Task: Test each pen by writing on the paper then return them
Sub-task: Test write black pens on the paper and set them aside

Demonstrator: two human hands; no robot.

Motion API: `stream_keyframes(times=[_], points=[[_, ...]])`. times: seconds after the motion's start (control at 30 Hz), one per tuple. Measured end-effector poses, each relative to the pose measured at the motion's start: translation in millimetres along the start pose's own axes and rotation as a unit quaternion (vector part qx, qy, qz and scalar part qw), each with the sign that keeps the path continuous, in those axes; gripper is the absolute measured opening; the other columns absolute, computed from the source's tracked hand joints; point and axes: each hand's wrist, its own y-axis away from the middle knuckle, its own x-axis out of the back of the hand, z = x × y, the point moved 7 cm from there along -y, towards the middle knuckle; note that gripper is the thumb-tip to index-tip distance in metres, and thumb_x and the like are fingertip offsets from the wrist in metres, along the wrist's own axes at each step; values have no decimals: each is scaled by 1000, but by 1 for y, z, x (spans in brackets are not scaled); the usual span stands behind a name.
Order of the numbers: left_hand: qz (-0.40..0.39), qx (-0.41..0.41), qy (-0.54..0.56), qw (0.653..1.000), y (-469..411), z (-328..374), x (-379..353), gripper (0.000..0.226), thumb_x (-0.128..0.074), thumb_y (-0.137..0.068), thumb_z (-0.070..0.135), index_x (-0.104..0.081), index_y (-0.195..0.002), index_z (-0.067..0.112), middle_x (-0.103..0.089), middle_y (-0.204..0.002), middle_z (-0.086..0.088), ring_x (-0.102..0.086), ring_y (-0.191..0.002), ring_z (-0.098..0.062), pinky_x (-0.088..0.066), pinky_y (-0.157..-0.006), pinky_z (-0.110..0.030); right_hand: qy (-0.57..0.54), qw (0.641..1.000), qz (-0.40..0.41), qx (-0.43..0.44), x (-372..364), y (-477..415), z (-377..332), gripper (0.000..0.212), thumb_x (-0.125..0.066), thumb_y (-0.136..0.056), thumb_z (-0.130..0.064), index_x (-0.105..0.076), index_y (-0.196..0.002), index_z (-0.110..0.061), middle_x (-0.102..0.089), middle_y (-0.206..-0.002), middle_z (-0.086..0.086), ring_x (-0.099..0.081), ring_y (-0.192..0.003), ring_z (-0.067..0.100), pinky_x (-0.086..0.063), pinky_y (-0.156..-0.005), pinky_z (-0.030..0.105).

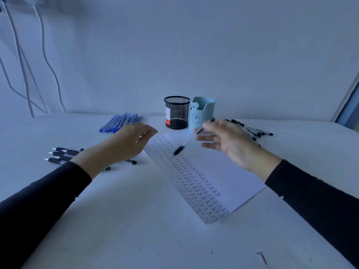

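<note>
A white paper [223, 171] lies slanted on the table, its left strip filled with rows of the word "Test". My right hand [229, 140] hovers over the paper's far end, blurred by motion, and holds a black pen [179, 150] at its fingertips. The pen slants down to the left, with its lower end just above the written rows. My left hand [128, 140] hangs over the paper's far left corner with loosely curled fingers and nothing in it.
Blue pens [120, 122] lie at the back left and black pens [64, 154] under my left forearm. More black pens [252, 130] are piled behind my right hand. A black mesh cup [176, 112] and a light blue cup [202, 111] stand by the wall. A small metal piece [262, 257] lies near the front edge.
</note>
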Motion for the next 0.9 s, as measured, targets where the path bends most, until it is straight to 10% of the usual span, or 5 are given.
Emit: stream_keyframes(times=[0.1, 0.2, 0.33, 0.9], points=[[-149, 30, 0, 988, 9, 4, -21, 46, -44, -90, 58, -62, -124, 34, -57, -120, 18, -53, -105, 0, -38, -84, -9, -206, 976, 31, -59, 14, -1, -6, 15, -55, -91, -40, -55, -100, -27, -68, -77, 2, -64, -68, 19, -55, -63, 30], [-195, 58, 22, 979, 14, 1, -28, 74, -43, -70, 87, -59, -125, 41, -52, -126, 23, -48, -114, 1, -32, -91, -16, -225, 967, 29, -115, 18, 2, -5, 37, -46, -93, -60, -63, -111, -31, -28, -58, -5, -20, -52, 13, -22, -49, 23], [-214, 84, 8, 973, 14, -8, -32, 93, -45, -53, 96, -51, -130, 45, -45, -134, 24, -43, -119, -2, -31, -96, -22, -247, 957, 40, -145, 13, 8, -5, 59, -41, -85, -66, -71, -81, -15, -7, -48, -8, -5, -41, 12, -7, -42, 22], [-239, 116, 6, 964, 18, -10, -33, 101, -49, -45, 95, -45, -135, 48, -35, -150, 19, -36, -134, -9, -27, -108, -30, -62, 987, -76, -127, -24, 32, 10, 40, -31, -103, -34, -53, -129, -12, -69, -76, 17, -61, -59, 22, -49, -51, 27]])
